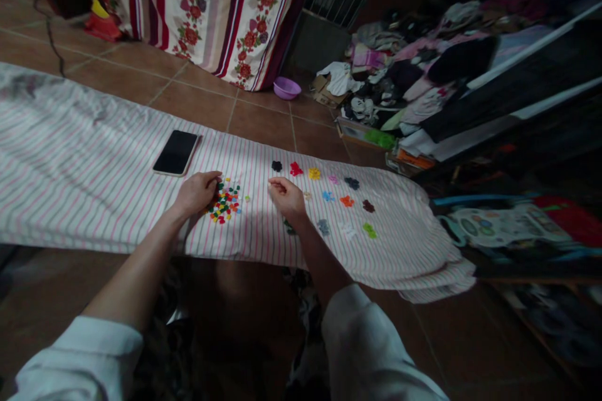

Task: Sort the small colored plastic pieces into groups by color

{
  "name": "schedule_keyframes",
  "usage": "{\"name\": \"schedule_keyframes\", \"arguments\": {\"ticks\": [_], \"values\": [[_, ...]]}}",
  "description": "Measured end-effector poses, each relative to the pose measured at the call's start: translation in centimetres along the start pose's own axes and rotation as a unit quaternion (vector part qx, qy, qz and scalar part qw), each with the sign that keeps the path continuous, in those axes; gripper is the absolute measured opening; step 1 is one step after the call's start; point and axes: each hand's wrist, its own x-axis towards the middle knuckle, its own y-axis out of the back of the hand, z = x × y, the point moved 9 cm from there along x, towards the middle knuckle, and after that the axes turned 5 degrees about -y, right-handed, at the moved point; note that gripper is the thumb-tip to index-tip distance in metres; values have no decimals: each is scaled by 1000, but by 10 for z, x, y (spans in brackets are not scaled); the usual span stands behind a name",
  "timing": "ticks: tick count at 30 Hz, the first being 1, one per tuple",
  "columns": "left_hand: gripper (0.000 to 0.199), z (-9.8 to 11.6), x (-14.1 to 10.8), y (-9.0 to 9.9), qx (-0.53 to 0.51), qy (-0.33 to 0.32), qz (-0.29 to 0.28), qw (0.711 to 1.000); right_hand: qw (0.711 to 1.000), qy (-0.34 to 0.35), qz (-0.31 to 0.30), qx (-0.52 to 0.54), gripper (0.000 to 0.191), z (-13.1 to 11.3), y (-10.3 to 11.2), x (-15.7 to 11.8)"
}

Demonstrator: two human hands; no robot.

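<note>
Over on the left, the left hand (195, 193) is curling over the near-left edge of the mixed pile of coloured pieces (226, 202), its grip too small in view to tell whether it is pinching one. Those tiny bits are lying loose on the striped cloth (117, 156), looking light, stiff and perhaps slippery, each probably calling for a fingertip pinch across its sides! Farther right, the right hand (288, 199) is angling leftward between pile and single-colour clusters (328, 197), fingers bending, its grip likewise unreadable.
</note>
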Motion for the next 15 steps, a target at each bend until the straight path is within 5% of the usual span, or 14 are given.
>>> {"name": "schedule_keyframes", "arguments": {"ticks": [8, 15], "values": [[46, -1, 0, 1, 20, 13, -3, 1000, 986, -66, 82, -132, 25, 37, 89, -10], [45, 0, 0, 2, 13, 6, 4, 1000, 958, -112, 95, -245, 19, 54, 115, -20]]}}
